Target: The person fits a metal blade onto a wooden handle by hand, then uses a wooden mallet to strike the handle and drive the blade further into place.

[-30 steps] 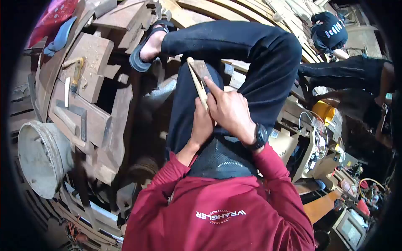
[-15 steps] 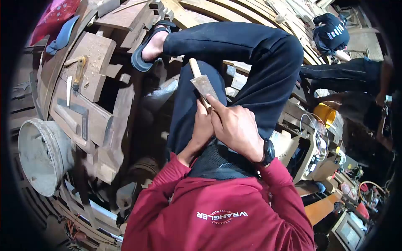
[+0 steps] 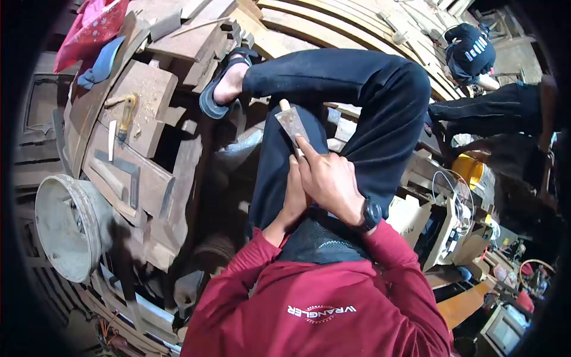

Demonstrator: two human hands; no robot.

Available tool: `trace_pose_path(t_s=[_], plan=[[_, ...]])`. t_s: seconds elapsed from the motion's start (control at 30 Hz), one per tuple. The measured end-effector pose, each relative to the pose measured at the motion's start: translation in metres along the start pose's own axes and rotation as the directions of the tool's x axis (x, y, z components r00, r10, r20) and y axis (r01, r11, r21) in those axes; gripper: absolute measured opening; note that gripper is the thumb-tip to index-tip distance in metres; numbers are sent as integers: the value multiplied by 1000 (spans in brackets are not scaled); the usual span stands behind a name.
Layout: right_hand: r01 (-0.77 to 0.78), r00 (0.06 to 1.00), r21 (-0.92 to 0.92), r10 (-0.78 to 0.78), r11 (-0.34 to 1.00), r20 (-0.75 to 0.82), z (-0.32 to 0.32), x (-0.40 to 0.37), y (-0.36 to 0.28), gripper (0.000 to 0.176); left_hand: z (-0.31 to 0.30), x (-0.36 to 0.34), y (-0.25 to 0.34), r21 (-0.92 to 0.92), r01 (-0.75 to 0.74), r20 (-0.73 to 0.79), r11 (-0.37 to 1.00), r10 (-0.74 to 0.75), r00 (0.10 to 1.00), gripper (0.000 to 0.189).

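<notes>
A flat metal scraper (image 3: pixel 291 124), shaped like a putty knife, lies over my thigh with its broad end pointing away from me. My right hand (image 3: pixel 336 181) is closed on its narrow end, the index finger stretched along the blade. Under the blade runs a pale round wooden stick (image 3: pixel 284 105), whose far tip shows just past the broad edge. My left hand (image 3: pixel 295 190) is below and beside the right one, closed around the stick's near part. The right hand covers much of the left hand's fingers and the near end of the stick.
At left, a wooden bench (image 3: pixel 140 172) bears a chisel-like tool with a yellowish handle (image 3: pixel 125 119) and a metal square (image 3: pixel 134 184). A white bucket (image 3: pixel 68 229) stands below it. Two people work at upper right, one in a dark shirt (image 3: pixel 471 52). A yellow container (image 3: pixel 468 171) is at right.
The scraper blade has slid outward along the stick, so less of the stick's far end shows. My hands stay together, and the whole view has shifted slightly.
</notes>
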State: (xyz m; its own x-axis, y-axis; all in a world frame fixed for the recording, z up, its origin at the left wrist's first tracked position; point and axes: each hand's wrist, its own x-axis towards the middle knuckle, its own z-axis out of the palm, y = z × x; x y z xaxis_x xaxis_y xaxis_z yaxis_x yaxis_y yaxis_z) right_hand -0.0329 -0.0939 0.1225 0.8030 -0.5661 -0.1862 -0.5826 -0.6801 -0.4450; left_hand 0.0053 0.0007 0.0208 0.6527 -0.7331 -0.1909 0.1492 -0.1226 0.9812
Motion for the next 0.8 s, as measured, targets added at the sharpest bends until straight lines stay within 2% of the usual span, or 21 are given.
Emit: trace_pose_path(t_s=[0.1,0.17,0.2,0.3,0.33,0.43,0.5,0.57,0.6,0.7,0.73,0.8], plan=[[31,999,4,-31,1000,-20,-13,-3,-3,43,-1,9,-17,99,-66,14,993,65,998,40],[27,999,1,-27,1000,39,-21,-13,-2,42,0,6,-7,10,58,-10,998,-57,998,41],[22,999,8,-22,1000,39,-19,-14,0,42,0,7,-13,-91,122,-15,988,-124,992,43],[6,1000,22,-6,1000,8,-6,-4,4,44,-5,9,-18,256,-162,84,953,145,986,44],[2,1000,26,-2,1000,-10,0,3,6,44,-1,5,-10,-7,26,8,1000,-26,1000,42],[44,998,-6,-44,999,-45,-4,3,3,44,-1,3,-23,53,-53,13,997,52,999,43],[11,999,12,-12,1000,53,-28,-8,-10,42,-3,7,-30,114,-69,-2,991,69,998,43],[20,999,43,-22,999,43,-21,-14,-2,43,2,6,-30,-85,96,-28,992,-98,995,42],[26,1000,40,-26,999,17,-14,-11,1,43,-2,5,-13,10,43,2,999,-43,999,43],[39,998,15,-38,999,-44,3,3,7,43,-4,4,-21,114,-162,53,980,156,986,48],[37,999,4,-36,999,-38,4,6,7,43,-5,5,-15,186,-167,64,968,158,985,52],[32,999,5,-32,999,-10,-8,3,-1,43,-5,9,-17,148,-108,37,983,103,994,50]])
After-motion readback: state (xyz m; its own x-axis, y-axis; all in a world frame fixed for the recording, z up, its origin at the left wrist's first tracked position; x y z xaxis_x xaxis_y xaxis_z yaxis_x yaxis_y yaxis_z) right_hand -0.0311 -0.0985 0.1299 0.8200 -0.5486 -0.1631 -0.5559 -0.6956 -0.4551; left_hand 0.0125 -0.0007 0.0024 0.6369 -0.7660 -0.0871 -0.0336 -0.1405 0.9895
